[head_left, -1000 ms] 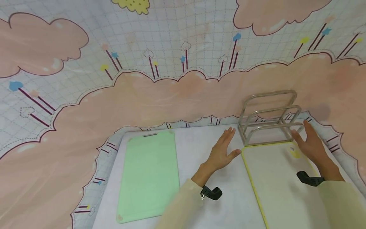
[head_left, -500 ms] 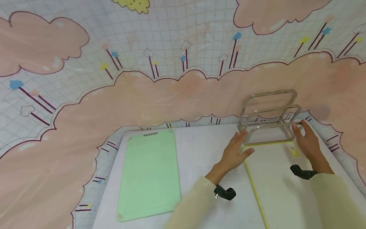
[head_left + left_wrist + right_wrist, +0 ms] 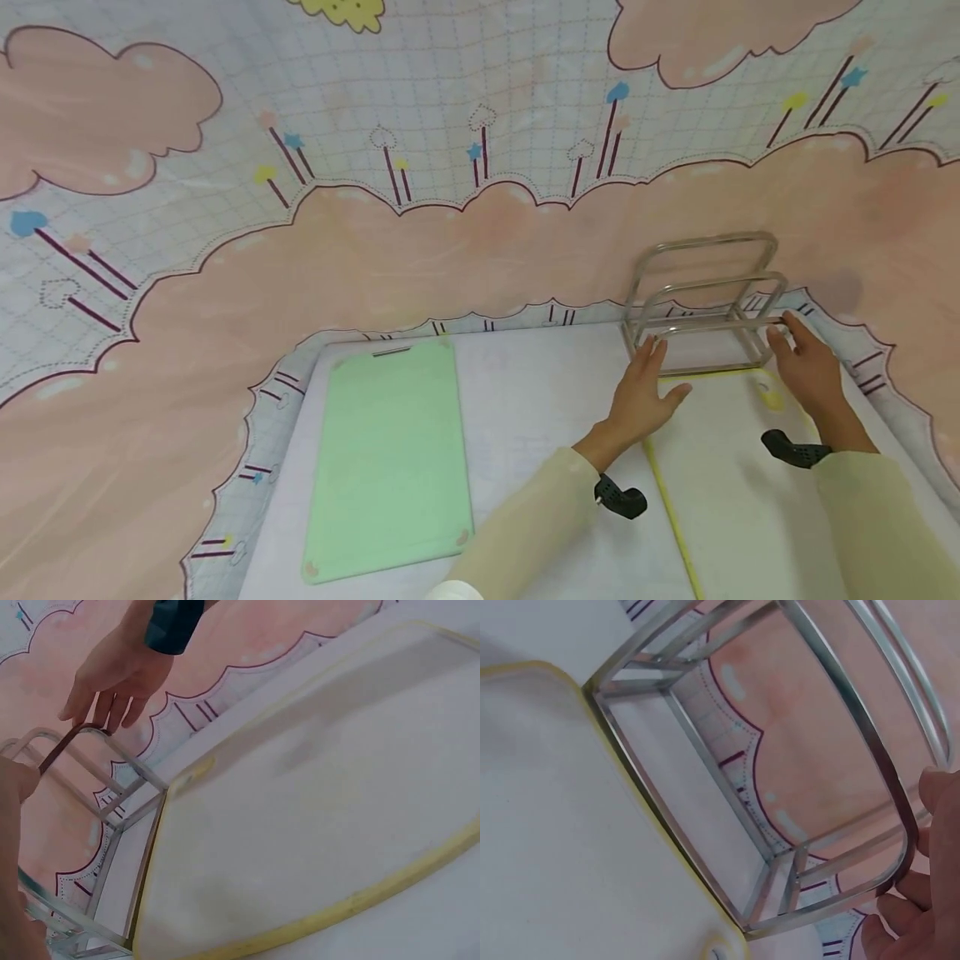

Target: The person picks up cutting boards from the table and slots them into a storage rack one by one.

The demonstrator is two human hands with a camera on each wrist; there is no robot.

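A silver metal rack (image 3: 712, 326) with three upright loops stands at the table's back right. My right hand (image 3: 810, 371) grips the right corner of its front loop, thumb and fingers on opposite sides of the bar (image 3: 847, 695). At the loop's left side, the straight fingers of my left hand (image 3: 641, 400) touch the bar, with the thumb spread away. Only part of the left hand (image 3: 16, 847) shows in the left wrist view. Right in front of the rack's base lies a white cutting board (image 3: 735, 483) with yellow edging, flat beneath both forearms.
A green cutting board (image 3: 386, 467) lies flat on the left half of the white tabletop (image 3: 540, 400). Behind the rack rises a patterned cloth backdrop (image 3: 465, 250) with pink clouds, close to the table's back edge.
My left hand has moved right and reached the left side of the rack's front loop. My right hand has come in from the right and taken hold of the loop's right corner.
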